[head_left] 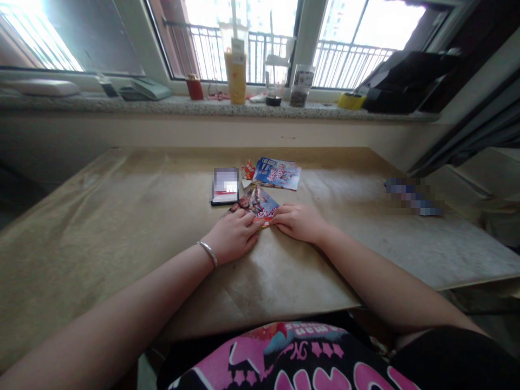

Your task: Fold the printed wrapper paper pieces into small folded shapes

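A colourful printed paper sheet (260, 203), seemingly folded to a point at its far end, lies on the table between my hands. My left hand (235, 235), a silver bangle at its wrist, presses its fingers together over the sheet's near left edge. The near right corner is pinched by my right hand (299, 222), its thumb partly hidden. Just beyond the sheet are a stack of blue printed leaflets (278, 172) and a small red and white folded paper piece (247, 170). A phone (225, 187) with a blurred screen rests to the left.
A tan cover is spread over the table (122, 216). A blurred bluish item (412, 196) lies at the far right. Along the windowsill (162, 105) stand a tall yellow-filled cup (236, 76), a red container (194, 88), yellow tape (351, 101) and a black bag (400, 81).
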A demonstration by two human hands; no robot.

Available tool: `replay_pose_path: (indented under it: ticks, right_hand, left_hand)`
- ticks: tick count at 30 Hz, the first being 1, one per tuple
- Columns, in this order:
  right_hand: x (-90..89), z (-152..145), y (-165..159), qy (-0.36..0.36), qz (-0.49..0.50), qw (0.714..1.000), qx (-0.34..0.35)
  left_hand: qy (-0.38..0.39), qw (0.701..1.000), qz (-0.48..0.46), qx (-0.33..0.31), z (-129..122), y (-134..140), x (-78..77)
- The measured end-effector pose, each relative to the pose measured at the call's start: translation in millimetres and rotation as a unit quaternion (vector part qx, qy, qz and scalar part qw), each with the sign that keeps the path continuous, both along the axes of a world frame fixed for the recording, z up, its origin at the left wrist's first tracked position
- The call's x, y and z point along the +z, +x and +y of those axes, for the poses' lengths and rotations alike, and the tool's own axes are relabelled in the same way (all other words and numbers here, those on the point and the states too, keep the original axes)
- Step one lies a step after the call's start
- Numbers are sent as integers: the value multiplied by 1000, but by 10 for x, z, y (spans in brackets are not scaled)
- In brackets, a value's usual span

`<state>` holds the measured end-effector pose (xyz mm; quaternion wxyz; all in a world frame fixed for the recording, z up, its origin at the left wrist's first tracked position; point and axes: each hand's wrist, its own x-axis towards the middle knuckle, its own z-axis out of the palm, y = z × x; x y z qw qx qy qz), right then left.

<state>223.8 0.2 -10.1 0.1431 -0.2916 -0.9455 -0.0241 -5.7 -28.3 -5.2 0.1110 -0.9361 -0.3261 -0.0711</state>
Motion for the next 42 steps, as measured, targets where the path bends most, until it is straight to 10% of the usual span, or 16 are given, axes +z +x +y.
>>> replay_pose_path:
  ticks: [42]
  right_hand:
    - [155,10,77,2,-69,998,3]
  left_hand:
    - [29,999,29,-36,2,-36,16]
